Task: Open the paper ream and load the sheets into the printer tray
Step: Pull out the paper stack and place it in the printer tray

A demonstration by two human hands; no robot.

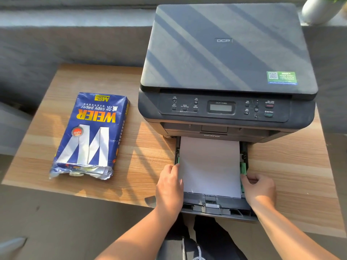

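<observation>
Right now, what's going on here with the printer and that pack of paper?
A person is loading paper into the printer. Its tray is pulled out toward them, with a stack of white sheets lying in it. The left hand rests at the stack's left edge, and the right hand is at the green side guide, apparently squaring things up. The opened blue paper ream lies on the wooden table to the left, untouched.
</observation>
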